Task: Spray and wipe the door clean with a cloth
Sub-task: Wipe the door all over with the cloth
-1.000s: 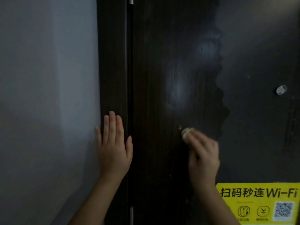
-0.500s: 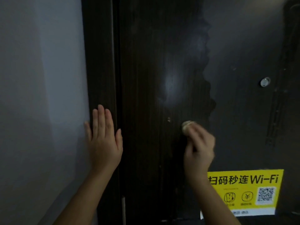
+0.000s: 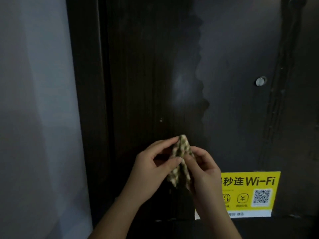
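Observation:
The dark door (image 3: pixel 233 49) fills the middle and right of the view. Its left part looks darker and glossy, its right part dull grey, with a ragged border between them. A small patterned beige-and-green cloth (image 3: pixel 181 159) hangs folded in front of the door, a little off its surface. My left hand (image 3: pixel 151 168) pinches the cloth's left side between thumb and fingers. My right hand (image 3: pixel 203 173) grips its right side. No spray bottle is in view.
A yellow Wi-Fi sticker with a QR code (image 3: pixel 250 192) is stuck on the door at the lower right. A round peephole (image 3: pixel 260 81) sits at the right. The dark door frame (image 3: pixel 86 100) meets a pale grey wall (image 3: pixel 34 100) on the left.
My left hand has left the door frame and come over to take hold of the cloth. My right hand has lifted the cloth off the door and lowered it; the cloth now hangs unfolded.

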The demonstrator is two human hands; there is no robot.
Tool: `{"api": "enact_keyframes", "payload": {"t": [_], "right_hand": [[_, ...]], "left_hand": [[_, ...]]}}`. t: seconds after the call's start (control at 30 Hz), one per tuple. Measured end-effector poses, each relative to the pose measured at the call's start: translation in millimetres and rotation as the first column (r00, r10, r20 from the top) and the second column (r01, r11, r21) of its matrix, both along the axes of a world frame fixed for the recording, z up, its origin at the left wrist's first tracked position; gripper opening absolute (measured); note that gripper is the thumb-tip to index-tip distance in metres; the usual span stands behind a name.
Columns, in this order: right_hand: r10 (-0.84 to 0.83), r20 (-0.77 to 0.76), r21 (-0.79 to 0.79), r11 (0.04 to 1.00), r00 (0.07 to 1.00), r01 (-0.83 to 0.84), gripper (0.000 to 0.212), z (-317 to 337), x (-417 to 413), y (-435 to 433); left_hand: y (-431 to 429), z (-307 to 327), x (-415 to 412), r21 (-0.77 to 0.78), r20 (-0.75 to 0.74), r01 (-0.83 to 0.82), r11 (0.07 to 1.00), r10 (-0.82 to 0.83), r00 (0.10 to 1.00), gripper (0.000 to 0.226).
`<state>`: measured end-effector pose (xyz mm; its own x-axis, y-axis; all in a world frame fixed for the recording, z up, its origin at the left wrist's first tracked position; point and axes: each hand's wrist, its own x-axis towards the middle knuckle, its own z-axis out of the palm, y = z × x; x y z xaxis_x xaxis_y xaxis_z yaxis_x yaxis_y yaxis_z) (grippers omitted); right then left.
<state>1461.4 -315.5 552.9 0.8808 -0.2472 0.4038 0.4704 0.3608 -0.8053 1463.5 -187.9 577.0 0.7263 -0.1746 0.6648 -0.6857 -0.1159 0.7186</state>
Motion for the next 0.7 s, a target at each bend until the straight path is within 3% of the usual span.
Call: {"api": "enact_keyframes", "payload": {"t": [0.13,0.2,0.23,0.3,0.37,0.43,0.5,0.53,0.57,0.63,0.7], "right_hand": [[0.017,0.037,-0.142,0.99,0.999,-0.011,0.025,2,-1,-18],[-0.145,0.149,-0.304,0.935,0.978,0.184,0.03,0,3,-38],[-0.27,0.228,-0.407,0.847,0.936,0.343,0.034,-2,7,-51],[-0.434,0.352,-0.595,0.58,0.829,0.556,0.048,-6,18,-75],[-0.471,0.354,-0.738,0.391,0.808,0.55,0.061,-10,30,-89],[-0.47,0.312,-0.841,0.267,0.826,0.47,0.07,-16,41,-93],[-0.465,0.3,-0.885,0.191,0.833,0.425,0.076,-25,48,-95],[-0.46,0.307,-0.888,0.176,0.833,0.425,0.078,-28,50,-96],[-0.455,0.316,-0.888,0.168,0.833,0.428,0.079,-29,51,-97],[-0.443,0.329,-0.888,0.154,0.834,0.432,0.081,-32,52,-100],[-0.424,0.336,-0.892,0.142,0.841,0.429,0.081,-34,52,-104]], "left_hand": [[-14,-9,7,-0.049,0.037,-0.167,0.985,0.169,0.985,0.041],[-12,-8,11,-0.107,0.088,-0.381,0.918,0.391,0.916,0.039],[-9,-6,14,-0.137,0.139,-0.493,0.859,0.509,0.849,0.036],[1,-2,27,-0.19,0.266,-0.684,0.705,0.707,0.655,0.035],[6,3,42,-0.178,0.322,-0.794,0.582,0.797,0.512,0.039],[2,5,54,-0.115,0.346,-0.848,0.518,0.821,0.455,0.04],[-24,-1,60,-0.073,0.336,-0.857,0.51,0.822,0.46,0.028],[-43,-3,59,-0.053,0.336,-0.832,0.552,0.795,0.506,0.028],[-64,-8,59,-0.002,0.359,-0.786,0.619,0.734,0.577,0.036],[-93,-24,57,0.143,0.453,-0.731,0.668,0.612,0.648,0.048],[-84,-26,62,0.079,0.404,-0.741,0.667,0.658,0.636,0.043]]}}
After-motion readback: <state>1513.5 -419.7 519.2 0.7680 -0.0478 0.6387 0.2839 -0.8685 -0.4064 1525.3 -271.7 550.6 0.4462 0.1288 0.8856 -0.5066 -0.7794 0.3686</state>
